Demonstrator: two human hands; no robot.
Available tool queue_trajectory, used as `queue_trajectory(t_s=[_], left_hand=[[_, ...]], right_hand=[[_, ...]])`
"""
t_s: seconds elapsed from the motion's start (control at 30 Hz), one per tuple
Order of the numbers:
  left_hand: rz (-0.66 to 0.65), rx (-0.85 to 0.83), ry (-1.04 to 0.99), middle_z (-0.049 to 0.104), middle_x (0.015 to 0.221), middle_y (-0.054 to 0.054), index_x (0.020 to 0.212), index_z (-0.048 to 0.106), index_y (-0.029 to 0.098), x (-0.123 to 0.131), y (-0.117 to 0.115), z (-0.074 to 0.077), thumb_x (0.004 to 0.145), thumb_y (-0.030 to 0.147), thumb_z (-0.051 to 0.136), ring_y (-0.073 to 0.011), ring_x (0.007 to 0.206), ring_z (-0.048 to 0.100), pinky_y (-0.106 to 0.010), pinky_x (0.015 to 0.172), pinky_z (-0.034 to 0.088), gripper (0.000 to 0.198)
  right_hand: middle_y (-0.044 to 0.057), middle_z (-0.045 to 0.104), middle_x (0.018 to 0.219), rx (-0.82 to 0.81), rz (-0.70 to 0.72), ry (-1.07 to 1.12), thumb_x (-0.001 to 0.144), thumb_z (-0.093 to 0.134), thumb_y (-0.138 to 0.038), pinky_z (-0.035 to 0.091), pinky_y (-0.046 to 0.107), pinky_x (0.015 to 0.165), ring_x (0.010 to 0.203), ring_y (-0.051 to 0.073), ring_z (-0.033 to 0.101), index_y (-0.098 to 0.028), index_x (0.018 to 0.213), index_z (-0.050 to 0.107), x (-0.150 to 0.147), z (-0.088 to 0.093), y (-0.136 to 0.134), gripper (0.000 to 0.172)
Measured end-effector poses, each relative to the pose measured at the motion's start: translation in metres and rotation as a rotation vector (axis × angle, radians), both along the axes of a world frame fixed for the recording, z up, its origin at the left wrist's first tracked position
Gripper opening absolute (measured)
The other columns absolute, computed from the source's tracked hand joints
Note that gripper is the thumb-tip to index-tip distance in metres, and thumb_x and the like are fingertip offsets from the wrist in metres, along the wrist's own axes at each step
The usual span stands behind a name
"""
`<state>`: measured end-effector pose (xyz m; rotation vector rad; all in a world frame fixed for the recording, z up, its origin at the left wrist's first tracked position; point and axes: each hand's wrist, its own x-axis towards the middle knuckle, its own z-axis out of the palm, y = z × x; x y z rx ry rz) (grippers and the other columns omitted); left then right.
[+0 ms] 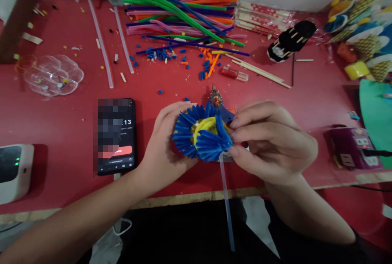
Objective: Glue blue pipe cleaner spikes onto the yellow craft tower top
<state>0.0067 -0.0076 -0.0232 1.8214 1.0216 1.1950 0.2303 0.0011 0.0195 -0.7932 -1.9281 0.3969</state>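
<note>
A blue fringed pipe-cleaner craft piece (211, 145) with a yellow ring (203, 126) inside it is held over the front of the table. My left hand (167, 143) wraps round its left side from below, most of its fingers hidden behind the blue strips. At the right edge, the thumb and fingertips of my right hand (269, 141) pinch a folded blue strip. Just behind the piece lies a glue gun (216, 97), its nozzle pointing away from me and its body mostly covered. A translucent glue stick (227, 207) sticks out below, past the table edge.
Coloured pipe cleaners (183, 11) lie piled at the back, with blue and orange snippets in front. Left are a phone (122, 133), a clear dish (55, 76) and a white device (15, 174). Right are a black figure (290, 41) and a purple power block (352, 149).
</note>
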Motion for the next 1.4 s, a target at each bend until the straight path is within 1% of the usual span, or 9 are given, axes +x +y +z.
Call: queue_trajectory(t_s=[0.27,0.43,0.6,0.7,0.83,1.0,1.17,1.27,1.4], left_hand=[[0.000,-0.060,-0.061,0.060,0.147,-0.012,0.141,0.057,0.033,0.002,-0.002,-0.001,0.067,0.028,0.097,-0.0351,0.137,0.061,-0.058,0.122,0.049,0.084],[0.215,-0.328,-0.337,0.079,0.114,-0.003,0.113,0.067,0.028,0.009,-0.002,0.006,0.067,0.030,0.096,-0.0292,0.102,0.080,-0.049,0.093,0.069,0.054],[0.505,-0.292,-0.599,0.080,0.114,0.004,0.107,0.068,0.032,0.010,0.012,0.014,0.070,0.027,0.094,-0.0273,0.119,0.076,-0.054,0.116,0.058,0.045],[0.474,-0.308,-0.611,0.078,0.114,0.009,0.105,0.067,0.039,0.007,0.018,0.014,0.070,0.031,0.094,-0.0275,0.131,0.070,-0.057,0.123,0.051,0.045],[0.449,-0.320,-0.551,0.079,0.111,0.005,0.104,0.067,0.036,0.007,0.013,0.010,0.075,0.035,0.093,-0.0275,0.123,0.074,-0.056,0.118,0.056,0.039],[0.435,-0.336,-0.515,0.080,0.108,0.003,0.102,0.070,0.031,0.009,0.006,0.006,0.074,0.033,0.095,-0.0253,0.108,0.078,-0.050,0.107,0.063,0.037],[0.392,-0.334,-0.470,0.079,0.112,0.000,0.116,0.067,0.030,0.009,0.003,0.001,0.078,0.035,0.093,-0.0245,0.106,0.079,-0.050,0.105,0.064,0.047],[0.342,-0.359,-0.476,0.077,0.120,-0.001,0.118,0.065,0.030,0.009,0.001,-0.001,0.078,0.034,0.093,-0.0244,0.114,0.077,-0.047,0.109,0.062,0.049],[0.282,-0.384,-0.497,0.078,0.118,-0.003,0.118,0.064,0.029,0.009,0.000,0.002,0.074,0.035,0.095,-0.0256,0.110,0.078,-0.048,0.103,0.065,0.054]], right_hand=[[0.003,0.072,0.087,-0.058,-0.007,0.070,0.087,0.080,-0.025,0.062,0.040,0.073,0.081,0.020,0.071,-0.026,0.086,0.070,-0.001,-0.001,-0.001,0.010],[0.003,0.073,0.086,-0.048,-0.139,0.118,0.093,0.075,-0.027,0.060,0.041,0.074,0.083,0.022,0.071,-0.028,0.098,0.072,0.001,-0.005,0.000,0.005],[0.006,0.074,0.098,-0.024,-0.280,-0.307,0.094,0.073,-0.024,0.057,0.046,0.087,0.096,0.025,0.069,-0.027,0.098,0.075,0.000,-0.014,0.007,0.005],[0.012,0.069,0.115,-0.053,-0.277,-0.530,0.094,0.074,-0.032,0.052,0.054,0.095,0.113,0.033,0.062,-0.024,0.092,0.076,-0.004,-0.020,0.006,0.008],[0.017,0.061,0.128,-0.092,-0.264,-0.753,0.095,0.072,-0.038,0.049,0.056,0.098,0.124,0.038,0.052,-0.019,0.095,0.075,-0.013,-0.027,-0.001,0.019],[0.018,0.065,0.125,-0.012,-0.204,-0.884,0.101,0.060,-0.022,0.046,0.047,0.095,0.122,0.033,0.050,-0.017,0.099,0.073,-0.022,-0.029,-0.005,0.013],[0.008,0.075,0.094,0.053,-0.027,-0.503,0.103,0.050,-0.010,0.055,0.038,0.079,0.092,0.022,0.066,-0.018,0.099,0.068,-0.016,-0.024,-0.002,0.019],[0.002,0.078,0.094,-0.040,-0.143,-0.089,0.100,0.060,-0.013,0.060,0.031,0.067,0.076,0.015,0.072,-0.023,0.114,0.069,-0.007,-0.024,-0.004,0.019],[0.000,0.081,0.098,-0.088,-0.275,0.186,0.099,0.065,-0.015,0.064,0.031,0.060,0.072,0.015,0.077,-0.032,0.121,0.074,-0.004,-0.025,-0.008,0.029]])
